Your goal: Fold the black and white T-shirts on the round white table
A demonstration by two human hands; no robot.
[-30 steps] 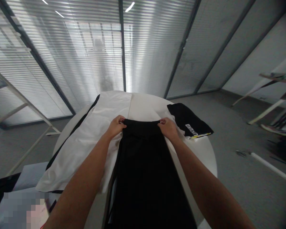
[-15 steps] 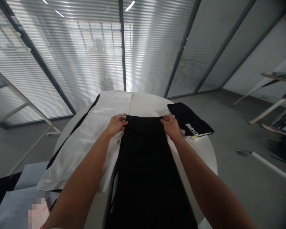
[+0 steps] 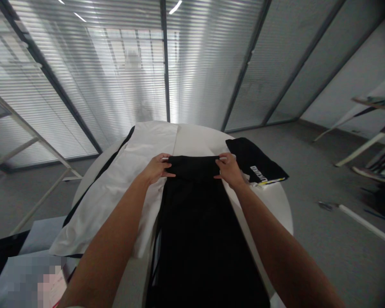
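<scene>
Black pants lie lengthwise on the white round table and run out of view at the bottom. Their far end is turned over into a short flap. At the left corner of this flap, my left hand pinches the cloth with its fingers. My right hand grips the opposite corner in the same way, so the folded edge is taut between both hands. A strip of pale trim shows along the left side of the pants.
A white cloth item with black edging covers the table's left side. Folded black cloth with white letters lies at the right. Pale packages sit lower left, beside a metal frame. A white pole lies on the floor.
The far end of the black pants has folded over slightly toward me, making the flap deeper. Fingers of both hands have shifted down along its corners.
</scene>
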